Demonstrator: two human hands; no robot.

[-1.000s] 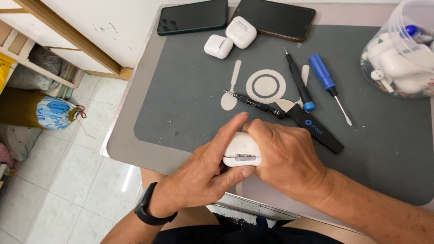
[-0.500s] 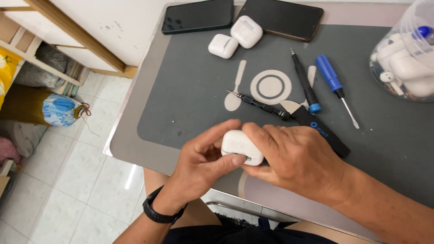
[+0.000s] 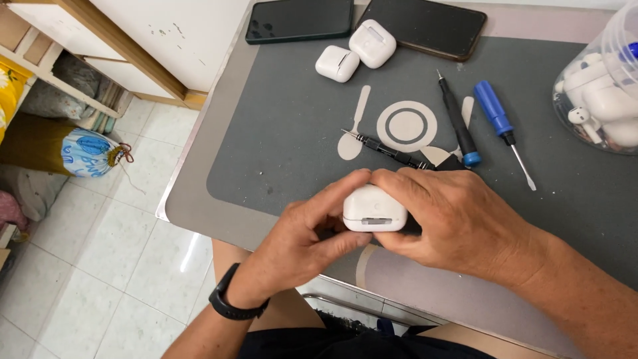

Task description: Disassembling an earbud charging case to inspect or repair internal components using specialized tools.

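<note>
You are looking down at a grey work mat [image 3: 279, 133] that covers most of a table top, with pale floor tiles off to the left. Both of your hands meet at the near edge of the mat, and between them sits a small white earbud case [image 3: 374, 209] with rounded corners.

Your right hand [image 3: 458, 223] comes in from the right and wraps over the top and far side of the case, fingers curled around it. Your left hand [image 3: 309, 239], with a black wristband [image 3: 236, 304] on it, comes from below left; its forefinger lies along the top edge and its thumb presses under the case's near face. So the case is gripped from both sides, neither hand loose. The case's long axis runs left to right, across your body, and a narrow slot on its near face points back towards you. Both hands touch it equally; neither has to reach.

Further up the mat, well apart from your hands, lie a black screwdriver [image 3: 455, 119] and a blue-handled screwdriver [image 3: 502, 129], and a slim black tool [image 3: 385, 149] nearer your fingers. Two more white cases [image 3: 355, 53] sit beside two dark phones [image 3: 299, 20] at the far edge. A clear jar [image 3: 598, 86] of white parts stands at the far right.
</note>
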